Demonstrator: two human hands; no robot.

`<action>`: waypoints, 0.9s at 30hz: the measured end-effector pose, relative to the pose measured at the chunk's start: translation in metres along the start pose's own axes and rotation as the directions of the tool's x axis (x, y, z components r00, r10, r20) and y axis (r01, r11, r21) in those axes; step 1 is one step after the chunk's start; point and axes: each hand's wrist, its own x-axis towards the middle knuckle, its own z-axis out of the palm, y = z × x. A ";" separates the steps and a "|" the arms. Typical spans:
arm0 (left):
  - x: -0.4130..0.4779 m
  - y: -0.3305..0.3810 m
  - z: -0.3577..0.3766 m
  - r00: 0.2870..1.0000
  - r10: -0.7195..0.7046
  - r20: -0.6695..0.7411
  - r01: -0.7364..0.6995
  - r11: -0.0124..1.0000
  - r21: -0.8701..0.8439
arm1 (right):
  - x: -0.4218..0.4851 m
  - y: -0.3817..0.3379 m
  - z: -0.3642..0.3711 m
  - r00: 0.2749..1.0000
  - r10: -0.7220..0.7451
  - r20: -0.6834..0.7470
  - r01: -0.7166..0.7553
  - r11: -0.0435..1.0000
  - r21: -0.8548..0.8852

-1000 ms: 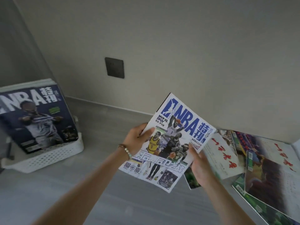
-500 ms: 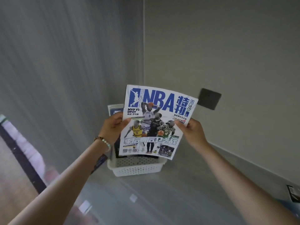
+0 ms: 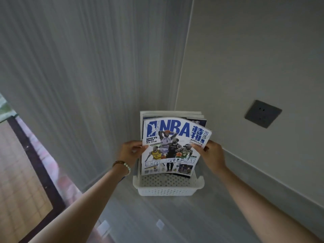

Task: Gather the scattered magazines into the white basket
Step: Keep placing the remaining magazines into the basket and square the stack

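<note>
Over the white basket (image 3: 166, 190), the magazine (image 3: 171, 146) now hangs lower.

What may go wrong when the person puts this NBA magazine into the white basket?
1. The NBA magazine, held only at its side edges by the left hand and the right hand, is curved; its lower edge may catch on the white basket and crease.
2. The standing magazines rise above the basket's low walls; a push might topple them.

Grey, perhaps glossy floor (image 3: 175, 223) under white basket (image 3: 166, 190)
</note>
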 end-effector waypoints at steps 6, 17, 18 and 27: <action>0.006 -0.022 0.007 0.995 -0.093 -0.032 0.091 0.995 -0.050 | 0.002 0.008 0.018 0.999 0.046 -0.019 -0.045 0.998 0.036; 0.012 -0.024 0.004 0.979 -0.192 -0.071 0.188 0.981 -0.056 | -0.003 0.021 0.021 0.979 0.183 -0.090 -0.175 0.980 0.097; 0.010 -0.024 0.003 0.978 -0.190 -0.083 0.186 0.981 -0.053 | -0.005 0.023 0.021 0.978 0.191 -0.090 -0.182 0.978 0.099; -0.036 0.003 0.017 0.995 -0.021 0.100 0.017 0.999 0.042 | -0.041 0.031 0.007 0.970 0.237 -0.045 -0.224 0.955 0.194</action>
